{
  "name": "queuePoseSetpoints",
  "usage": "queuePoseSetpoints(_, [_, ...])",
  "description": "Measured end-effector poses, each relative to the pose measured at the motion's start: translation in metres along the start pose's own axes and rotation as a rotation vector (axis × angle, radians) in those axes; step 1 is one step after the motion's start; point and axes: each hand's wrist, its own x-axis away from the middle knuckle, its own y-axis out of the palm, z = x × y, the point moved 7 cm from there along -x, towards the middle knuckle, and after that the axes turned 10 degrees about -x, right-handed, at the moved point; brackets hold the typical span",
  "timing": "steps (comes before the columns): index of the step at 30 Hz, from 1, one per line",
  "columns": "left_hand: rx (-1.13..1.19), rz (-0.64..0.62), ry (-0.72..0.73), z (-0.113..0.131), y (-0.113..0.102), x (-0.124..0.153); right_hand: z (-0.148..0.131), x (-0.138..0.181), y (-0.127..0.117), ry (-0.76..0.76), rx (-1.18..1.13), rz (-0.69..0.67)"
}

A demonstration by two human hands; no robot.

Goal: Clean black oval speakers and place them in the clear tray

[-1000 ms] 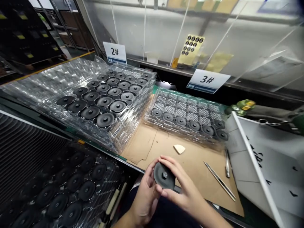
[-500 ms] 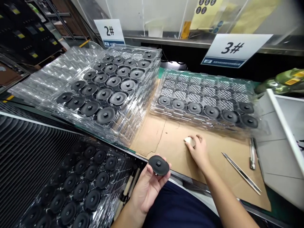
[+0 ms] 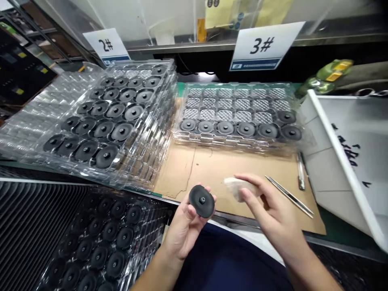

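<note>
My left hand (image 3: 184,226) holds a round black disc (image 3: 201,201) with a small centre hub, pinched at its rim by the fingertips, just in front of the table edge. To its right, my right hand (image 3: 269,210) grips a small cream-white wedge-shaped piece (image 3: 239,187) between thumb and fingers, close to the disc but apart from it. Both hands hover over the near edge of a brown cardboard sheet (image 3: 212,165).
A stack of clear trays (image 3: 103,121) full of black discs stands at the left under a 2# sign. A clear tray (image 3: 239,117) with one row of discs lies under the 3# sign (image 3: 263,46). Tweezers (image 3: 289,196) lie beside a white box (image 3: 342,161). More trayed discs (image 3: 106,238) sit lower left.
My right hand left the disc, reached to the cardboard, picked up the white piece and brought it back toward the disc. My left hand kept the disc throughout.
</note>
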Motion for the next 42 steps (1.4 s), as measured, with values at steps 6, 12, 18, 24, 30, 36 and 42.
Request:
queuePoseSetpoints(6, [-0.149, -0.013, -0.024, -0.008, 0.022, 0.001, -0.066, 0.009, 0.002, -0.273, 0.076, -0.246])
queuePoseSetpoints(12, [-0.199, -0.073, -0.022, -0.007, 0.038, 0.002, -0.062, 0.021, -0.016, -0.302, -0.046, -0.093])
queuePoseSetpoints(18, [-0.201, -0.101, 0.001, -0.004, 0.047, 0.001, -0.064, 0.028, -0.026, -0.309, -0.004, -0.030])
queuePoseSetpoints(24, [-0.249, -0.075, 0.008, -0.004, 0.045, 0.001, -0.060, 0.030, -0.024, -0.216, 0.048, -0.127])
queuePoseSetpoints(30, [-0.186, -0.150, -0.042, -0.010, 0.054, 0.000, -0.042, 0.018, -0.028, -0.135, -0.189, 0.037])
queuePoseSetpoints(36, [0.004, 0.028, -0.100, -0.006, 0.034, -0.009, 0.104, 0.040, -0.006, 0.473, -0.229, 0.099])
queuePoseSetpoints(42, [0.047, 0.030, -0.089, -0.002, 0.029, -0.011, 0.123, 0.044, -0.010, 0.468, -0.096, 0.107])
